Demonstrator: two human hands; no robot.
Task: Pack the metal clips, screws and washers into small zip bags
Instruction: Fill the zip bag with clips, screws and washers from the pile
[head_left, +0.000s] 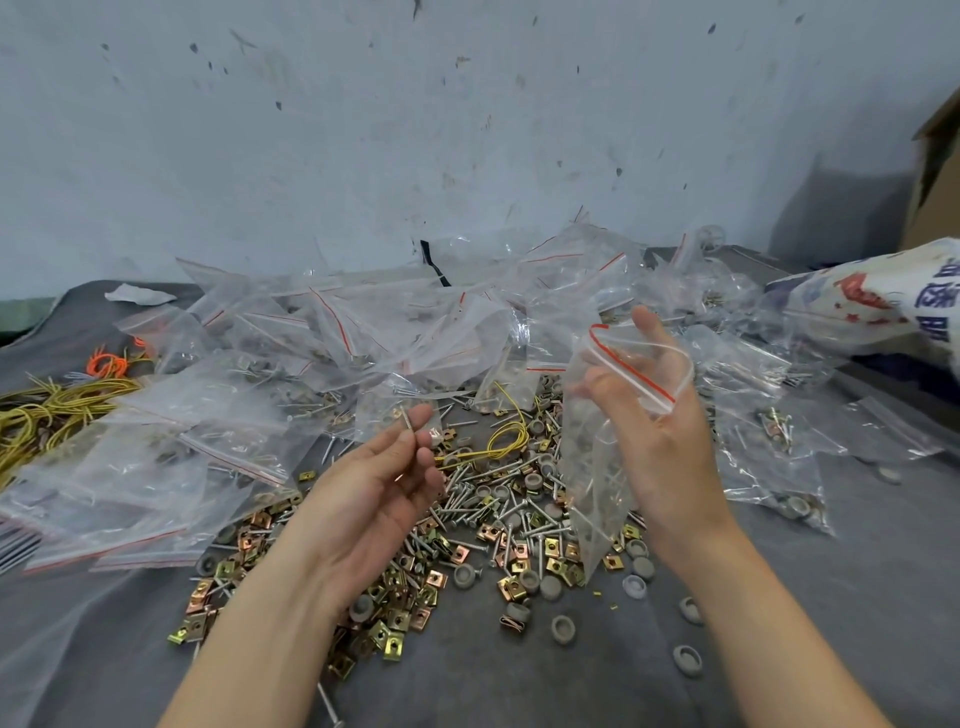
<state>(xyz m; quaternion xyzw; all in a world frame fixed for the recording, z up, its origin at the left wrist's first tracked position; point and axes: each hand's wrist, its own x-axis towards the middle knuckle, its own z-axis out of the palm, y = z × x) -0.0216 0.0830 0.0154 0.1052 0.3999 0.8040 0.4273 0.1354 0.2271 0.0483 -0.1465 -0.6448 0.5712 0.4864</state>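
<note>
Pinching a thin silver screw upright, the left hand hovers just left of a clear small zip bag with a red seal line. The right hand grips the bag's mouth open. Beneath them, brass-coloured metal clips, loose screws and grey round washers lie heaped mid-table on grey cloth. At the right edge is a white printed sack, its blue characters unreadable.

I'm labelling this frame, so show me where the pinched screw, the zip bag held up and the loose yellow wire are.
screw (407, 419), head view, middle of its shank.
zip bag (595, 467), head view, clear body below the red seal.
yellow wire (483, 453), head view, lower strand of its loop.
</note>
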